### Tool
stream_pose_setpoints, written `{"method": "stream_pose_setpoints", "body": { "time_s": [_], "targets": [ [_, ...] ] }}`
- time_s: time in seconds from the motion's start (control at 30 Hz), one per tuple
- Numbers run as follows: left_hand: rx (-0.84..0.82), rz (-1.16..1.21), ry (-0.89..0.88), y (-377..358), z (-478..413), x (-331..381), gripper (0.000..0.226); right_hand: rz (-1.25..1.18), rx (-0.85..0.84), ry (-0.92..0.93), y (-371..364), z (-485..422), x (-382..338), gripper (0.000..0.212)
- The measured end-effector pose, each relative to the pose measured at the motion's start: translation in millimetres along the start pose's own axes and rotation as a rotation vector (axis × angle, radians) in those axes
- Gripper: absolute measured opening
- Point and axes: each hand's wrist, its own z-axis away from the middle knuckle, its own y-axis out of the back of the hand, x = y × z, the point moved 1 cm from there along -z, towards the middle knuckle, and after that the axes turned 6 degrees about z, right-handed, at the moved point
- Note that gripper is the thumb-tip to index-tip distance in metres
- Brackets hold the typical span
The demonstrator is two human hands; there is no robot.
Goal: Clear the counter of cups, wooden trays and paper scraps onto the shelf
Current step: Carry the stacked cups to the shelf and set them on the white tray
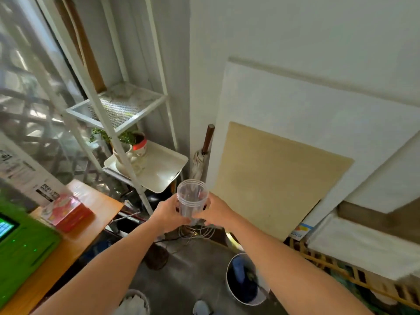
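Clear cup carried toward the white shelf.

Held upright in the air, clear cup (pixel 192 198) just in front of the white shelf (pixel 118 108), below its cream tray (pixel 163 169) in the picture. Fingers of left hand (pixel 169 212) and right hand (pixel 212 212) clamped around lower half of the cup. Probably light, thin plastic, a little slippery, easy to dent; better taken at the middle wall, gently. Orange desk (pixel 91 214) left of the shelf, grey floor (pixel 186 269) under, pale boards beside.
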Motion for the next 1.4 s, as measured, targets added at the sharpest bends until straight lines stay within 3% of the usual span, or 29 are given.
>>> {"method": "stream_pose_setpoints", "body": {
  "time_s": [0.37,0.63,1.0,1.2,1.4],
  "targets": [
    [0.097,0.065,0.118,6,-32,-22,0.094,-0.052,-0.167,-0.01,-6,-71,7,0.083],
    [0.092,0.078,0.218,30,-85,-38,0.094,-0.179,-0.237,-0.098,-4,-134,-3,0.087],
    [0.053,-0.031,0.269,85,-182,-56,0.071,-0.269,-0.254,-0.221,-7,-238,-34,0.082],
    [0.055,0.159,0.284,100,-228,-76,0.073,-0.281,-0.263,-0.275,-19,-295,-42,0.079],
    [0.2,0.406,0.215,98,-253,-76,0.07,-0.271,-0.232,-0.301,-29,-334,-46,0.078]
  ]
}}
